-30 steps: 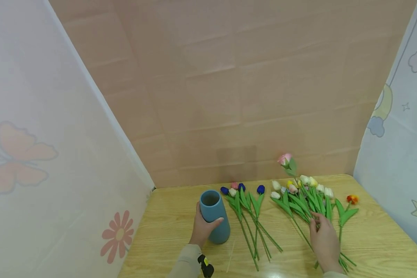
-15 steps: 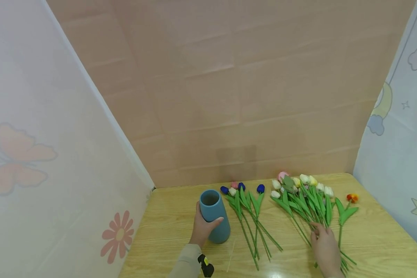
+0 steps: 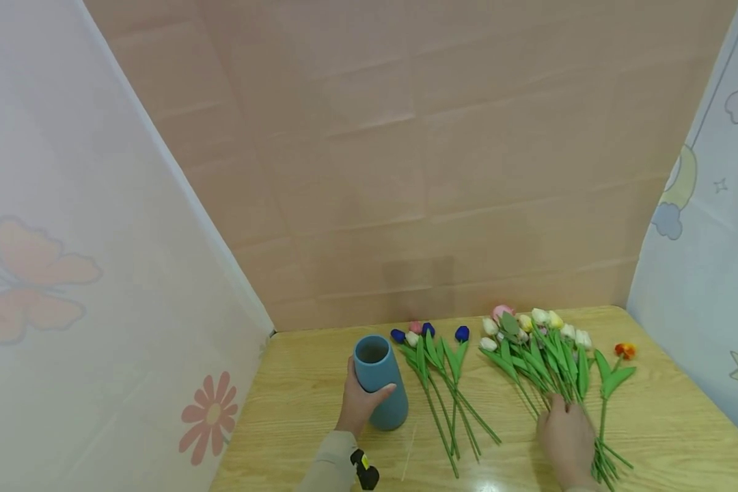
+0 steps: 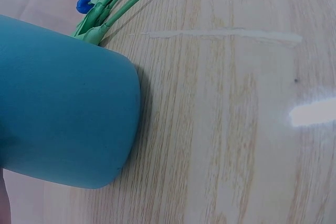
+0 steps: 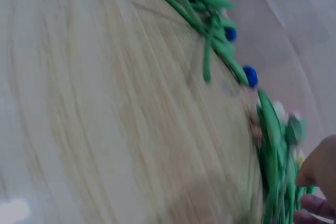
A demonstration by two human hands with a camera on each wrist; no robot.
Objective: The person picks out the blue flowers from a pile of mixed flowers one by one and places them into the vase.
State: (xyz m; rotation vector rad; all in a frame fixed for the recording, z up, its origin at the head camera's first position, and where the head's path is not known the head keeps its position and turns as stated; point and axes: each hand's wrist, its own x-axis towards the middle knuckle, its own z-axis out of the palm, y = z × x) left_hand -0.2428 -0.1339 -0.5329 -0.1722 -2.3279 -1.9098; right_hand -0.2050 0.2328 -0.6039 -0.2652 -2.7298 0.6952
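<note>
A blue vase (image 3: 379, 389) stands on the table, tilted a little in the head view, its mouth facing up. My left hand (image 3: 358, 403) grips its side, thumb across the front; in the left wrist view the vase (image 4: 68, 103) covers most of that hand. At the right, my right hand (image 3: 567, 441), blurred, is over the stems of a bunch of artificial tulips (image 3: 538, 355), with a pink rose (image 3: 503, 312) lying on top. In the right wrist view its fingers (image 5: 317, 205) are bent beside the stems; I cannot tell whether they pinch one.
Several blue, white and pink tulips (image 3: 433, 362) lie between the vase and the bunch, stems toward me. An orange flower (image 3: 624, 351) lies at the far right. A pink-brown cloth (image 3: 369, 205) hangs behind the wooden table (image 3: 295, 383), with printed white cloths at both sides.
The pink rose, earlier raised in my right hand, has come down onto the tulip bunch. My right hand has moved lower along the stems and turned. The left hand and vase have stayed put.
</note>
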